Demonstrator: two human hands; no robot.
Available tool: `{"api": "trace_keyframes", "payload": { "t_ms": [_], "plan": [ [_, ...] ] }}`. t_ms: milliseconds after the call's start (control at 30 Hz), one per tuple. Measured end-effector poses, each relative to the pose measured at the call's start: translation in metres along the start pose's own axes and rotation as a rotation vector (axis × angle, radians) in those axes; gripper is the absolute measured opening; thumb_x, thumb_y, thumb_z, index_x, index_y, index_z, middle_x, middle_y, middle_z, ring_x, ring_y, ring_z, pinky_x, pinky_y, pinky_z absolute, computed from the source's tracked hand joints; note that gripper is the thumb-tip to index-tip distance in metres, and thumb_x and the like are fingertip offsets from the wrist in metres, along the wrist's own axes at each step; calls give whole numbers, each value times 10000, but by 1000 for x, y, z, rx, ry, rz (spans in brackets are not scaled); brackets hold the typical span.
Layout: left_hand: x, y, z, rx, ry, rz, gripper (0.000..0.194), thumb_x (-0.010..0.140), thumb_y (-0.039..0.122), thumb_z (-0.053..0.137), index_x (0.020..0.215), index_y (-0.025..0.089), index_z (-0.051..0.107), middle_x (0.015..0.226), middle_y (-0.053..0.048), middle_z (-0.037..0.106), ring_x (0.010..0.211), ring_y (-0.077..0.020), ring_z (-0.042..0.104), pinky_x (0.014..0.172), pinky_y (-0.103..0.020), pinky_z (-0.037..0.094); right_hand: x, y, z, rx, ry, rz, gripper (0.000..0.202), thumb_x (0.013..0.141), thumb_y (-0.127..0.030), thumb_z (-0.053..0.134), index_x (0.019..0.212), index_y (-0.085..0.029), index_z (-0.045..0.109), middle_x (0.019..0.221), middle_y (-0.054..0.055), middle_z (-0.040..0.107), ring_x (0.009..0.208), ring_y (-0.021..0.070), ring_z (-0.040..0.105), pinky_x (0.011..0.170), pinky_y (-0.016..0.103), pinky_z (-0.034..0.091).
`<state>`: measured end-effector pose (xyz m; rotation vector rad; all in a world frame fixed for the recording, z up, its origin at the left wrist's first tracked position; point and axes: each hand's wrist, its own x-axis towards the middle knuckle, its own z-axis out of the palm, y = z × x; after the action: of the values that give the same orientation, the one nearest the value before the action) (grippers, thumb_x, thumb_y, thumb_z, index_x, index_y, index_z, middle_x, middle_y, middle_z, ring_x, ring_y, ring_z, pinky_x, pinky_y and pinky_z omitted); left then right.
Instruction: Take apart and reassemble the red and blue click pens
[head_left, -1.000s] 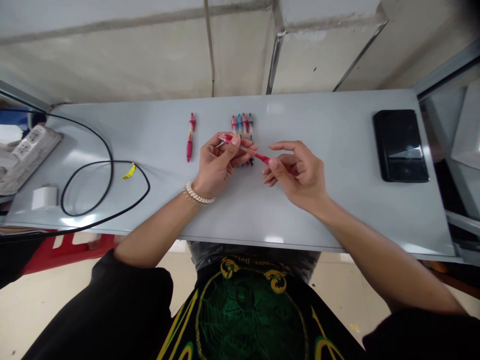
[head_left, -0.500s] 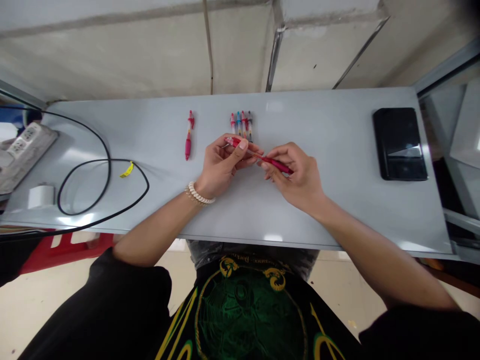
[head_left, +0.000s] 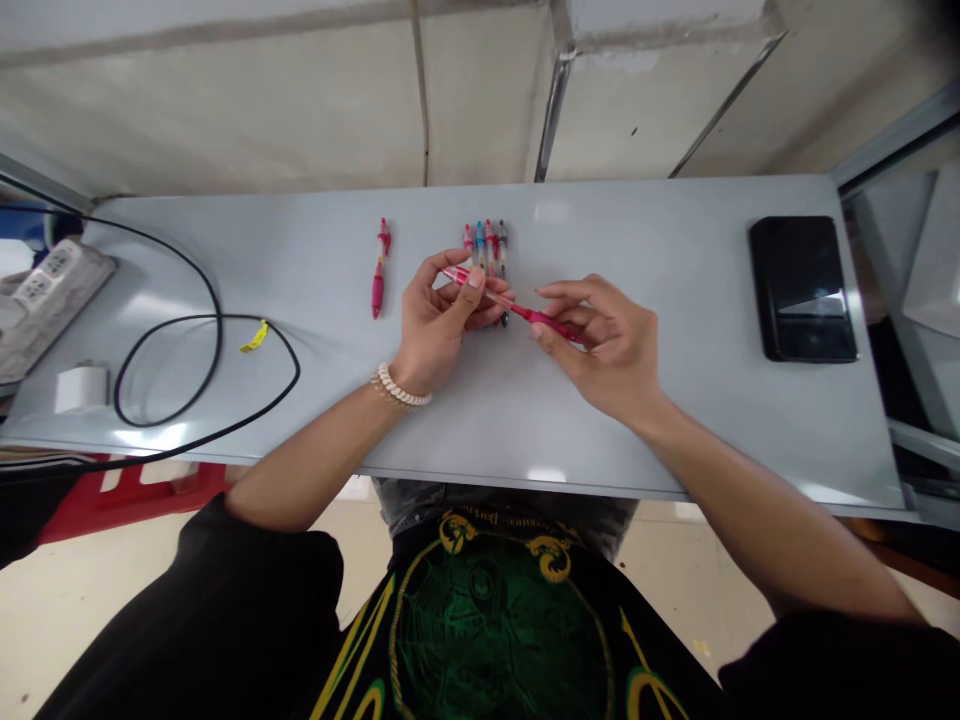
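A red pen (head_left: 498, 296) slants between my two hands above the table. My left hand (head_left: 441, 320) is closed on its clear-and-red end, the thumb pressed along the top. My right hand (head_left: 604, 345) holds the thicker dark pink grip at the other end between thumb and fingers, its index finger lifted off. A thin, lighter stretch shows between the hands; whether the two ends are still joined I cannot tell. Behind my left fingers lies a row of several pens (head_left: 480, 242) with red, blue and dark tops, partly hidden. Another red pen (head_left: 378, 285) lies alone to the left.
A black cable (head_left: 220, 345) with a yellow tag (head_left: 255, 337) loops over the table's left side, near a white charger (head_left: 82, 388) and a power strip (head_left: 56, 280). At the right end lies a black flat device (head_left: 799, 288). A wall stands behind the table (head_left: 675, 260).
My hands have moved slightly apart, the left one up and left. My right index finger has lifted away from the pen. More of the thin middle stretch shows.
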<state>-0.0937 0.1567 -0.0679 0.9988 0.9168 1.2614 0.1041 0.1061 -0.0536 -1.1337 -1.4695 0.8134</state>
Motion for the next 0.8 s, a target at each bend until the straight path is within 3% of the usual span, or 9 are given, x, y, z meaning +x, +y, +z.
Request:
{"api": "trace_keyframes", "payload": {
  "t_ms": [167,267,433,667,800],
  "plan": [
    [-2,-2,1,14,59,-3,524,911,463,924,1249,268,573,953,-20,844,974,-225,871,854,-296,704,0,-4,2,-73,62,-59,171,920,-420,875,853,-268,838,916,52,811,771,200,744,668,373,666],
    [-2,-2,1,21,89,13,494,938,458,902,1263,273,579,998,-32,850,1023,-232,867,888,-312,704,0,-4,3,-96,26,-159,84,960,-355,827,944,-290,877,1013,57,834,814,198,759,697,370,679],
    [0,-3,0,34,93,28,423,954,497,872,1214,236,665,997,-64,850,1040,-247,862,874,-317,703,-3,2,6,-140,26,-328,147,979,-220,774,1042,-287,889,1008,64,829,836,191,766,740,354,690],
    [-3,-3,1,44,116,13,606,974,479,856,1488,299,589,1109,-60,862,1041,-232,857,966,-351,697,-4,3,5,-223,66,-228,109,1012,-364,768,999,-309,861,938,31,842,782,208,765,719,388,704],
    [-6,-1,4,36,97,12,669,960,462,873,1522,290,553,1076,-52,863,1041,-220,853,951,-332,697,-5,3,5,-176,65,-171,148,1010,-416,779,962,-290,840,893,26,840,763,208,792,719,383,702]
  ]
}}
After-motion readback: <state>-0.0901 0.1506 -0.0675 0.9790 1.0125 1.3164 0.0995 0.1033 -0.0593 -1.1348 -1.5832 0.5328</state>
